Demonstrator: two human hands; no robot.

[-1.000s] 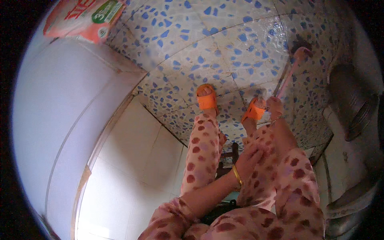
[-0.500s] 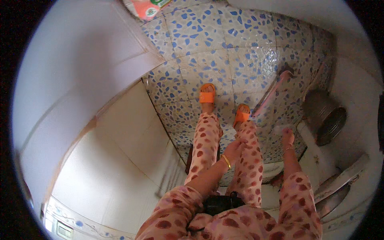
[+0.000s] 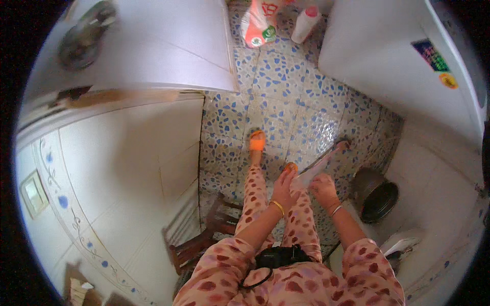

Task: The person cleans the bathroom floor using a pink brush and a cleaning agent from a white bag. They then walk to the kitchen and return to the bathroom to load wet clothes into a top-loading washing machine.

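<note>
My left hand point(image 3: 285, 193), with a gold bangle at its wrist, hangs over my right leg. Its fingers reach forward, apart from each other, with nothing visible in them. Close by on the right, my right hand point(image 3: 323, 189) is closed, its fingers curled inward. A pale, blurred patch shows between the two hands, and what the right hand holds, if anything, cannot be made out. Past the hands, a long pink stick-like thing point(image 3: 326, 157) with a dark far end slants over the tiled floor point(image 3: 275, 76); its near end disappears by the hands.
A dark metal bucket point(image 3: 378, 200) lies tilted at the right wall. Brown wooden furniture point(image 3: 219, 217) stands left of my legs. Far ahead are a pink-and-white bag point(image 3: 259, 25) and a white bottle with a pink cap point(image 3: 306, 25). A white appliance point(image 3: 388, 56) stands at the upper right.
My view has turned, bringing the bottle, the appliance and the wooden furniture into sight. My right hand has come in from the right, close to my left hand.
</note>
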